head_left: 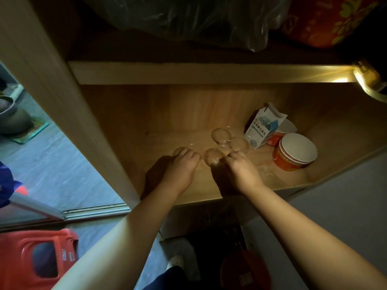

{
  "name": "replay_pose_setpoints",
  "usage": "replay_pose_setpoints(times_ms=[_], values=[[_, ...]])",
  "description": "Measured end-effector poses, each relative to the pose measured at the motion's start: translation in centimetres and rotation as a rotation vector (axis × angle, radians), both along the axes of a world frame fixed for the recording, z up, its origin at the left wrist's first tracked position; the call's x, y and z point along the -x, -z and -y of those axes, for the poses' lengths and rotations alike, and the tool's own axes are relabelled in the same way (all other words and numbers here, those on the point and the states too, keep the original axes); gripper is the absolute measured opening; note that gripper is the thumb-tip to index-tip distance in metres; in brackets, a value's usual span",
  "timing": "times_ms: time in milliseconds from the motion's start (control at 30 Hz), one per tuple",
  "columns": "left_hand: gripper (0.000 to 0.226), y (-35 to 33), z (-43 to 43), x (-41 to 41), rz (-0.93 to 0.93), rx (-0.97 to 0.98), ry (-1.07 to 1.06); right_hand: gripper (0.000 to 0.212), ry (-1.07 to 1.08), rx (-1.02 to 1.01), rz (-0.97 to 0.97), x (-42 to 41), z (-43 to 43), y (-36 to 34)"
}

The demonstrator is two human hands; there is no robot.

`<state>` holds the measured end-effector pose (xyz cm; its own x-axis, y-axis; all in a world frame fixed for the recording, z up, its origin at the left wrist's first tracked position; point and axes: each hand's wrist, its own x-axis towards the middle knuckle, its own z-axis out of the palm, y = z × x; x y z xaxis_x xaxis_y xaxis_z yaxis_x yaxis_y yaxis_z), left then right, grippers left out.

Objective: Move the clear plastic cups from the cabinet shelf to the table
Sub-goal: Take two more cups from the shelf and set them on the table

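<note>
the clear plastic cups (221,143) stand on the wooden cabinet shelf (129,114), so transparent that only faint round rims and a dull shine mark them against the wood. three sit bunched together near the middle of the shelf, and a fourth cup (178,151) stands apart to their left, mostly hidden. to the right of the bunch stand a small white and blue carton (261,127) with its top flap open and a red paper bowl (294,152) with a white inside.

both bare forearms reach up and forward into the shelf from the bottom of the view, palms down. the left hand (182,166) lies over the lone cup, its fingers (189,154) curled down onto the rim; whether they grip it cannot be told. the right hand (240,168) sits at the nearest cup (212,156) of the bunch, its fingers (234,156) bent and close together at that cup's right edge, seemingly touching it, the hold itself unclear.
</note>
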<state>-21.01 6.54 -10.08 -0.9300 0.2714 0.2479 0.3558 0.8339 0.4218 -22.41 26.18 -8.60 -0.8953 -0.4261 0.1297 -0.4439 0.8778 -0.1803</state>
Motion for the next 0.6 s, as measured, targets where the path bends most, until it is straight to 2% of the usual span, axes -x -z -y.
replay_pose_setpoints(times_ms=[333, 467, 600], values=[[0.023, -0.9, -0.3, -0.7, 0.027, -0.007, 0.008, 0.03, -0.054, 0.016, 0.042, -2.0, -0.3, -0.2], [0.022, -1.7, -0.4, -1.8, -0.044, -0.034, -0.034, 0.042, -0.041, 0.07, 0.027, -3.0, -0.2, -1.2], [0.017, -3.5, -0.6, -4.1, -0.145, -0.016, -0.053, 0.034, -0.106, 0.185, -0.056, -4.7, -0.2, -2.8]])
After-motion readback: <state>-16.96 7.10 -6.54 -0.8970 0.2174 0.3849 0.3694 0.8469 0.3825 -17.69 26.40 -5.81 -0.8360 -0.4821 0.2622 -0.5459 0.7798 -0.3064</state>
